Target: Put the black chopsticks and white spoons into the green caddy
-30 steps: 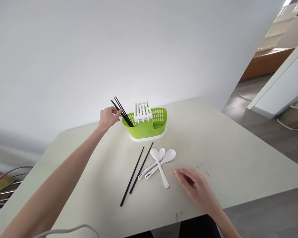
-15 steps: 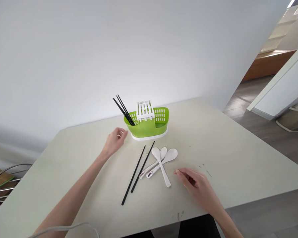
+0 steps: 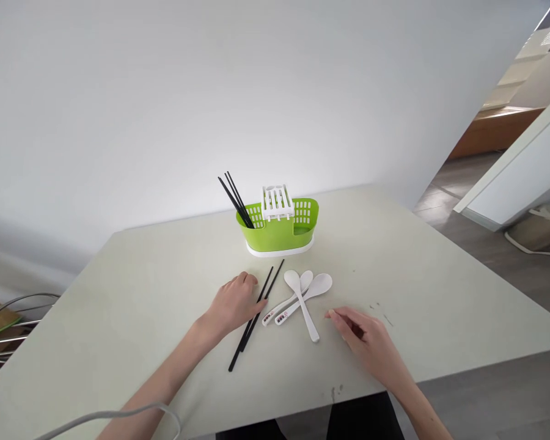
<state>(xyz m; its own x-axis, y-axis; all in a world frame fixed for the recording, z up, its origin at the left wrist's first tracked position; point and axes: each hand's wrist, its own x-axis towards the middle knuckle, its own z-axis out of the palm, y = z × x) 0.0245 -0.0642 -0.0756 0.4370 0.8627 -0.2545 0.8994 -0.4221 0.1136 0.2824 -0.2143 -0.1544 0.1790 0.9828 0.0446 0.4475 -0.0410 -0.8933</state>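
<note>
My left hand (image 3: 235,300) lies over two black chopsticks (image 3: 275,278) on the table. Its thumb reaches across them to the right and its fingers curl on their left side, closing on the pair. Beside them, three white spoons (image 3: 308,315) lie crossed over one another, two with printed marks on their handles. To the right of the spoons, my right hand (image 3: 362,336) rests near the table with thumb and fingertips together, nothing showing in them. Behind stands a green utensil basket (image 3: 278,237) on a white base, with several black chopsticks (image 3: 236,201) leaning in its left compartment.
A white slotted rack (image 3: 277,203) sits over the middle of the basket. The pale table (image 3: 394,263) meets a white wall (image 3: 275,91) at the back. A grey cable (image 3: 119,414) crosses my left forearm, and a metal wire rack (image 3: 9,333) stands at the far left.
My left hand has come from beside the basket toward me and right, onto the two loose chopsticks, which now lie closer together. My right hand has hardly moved.
</note>
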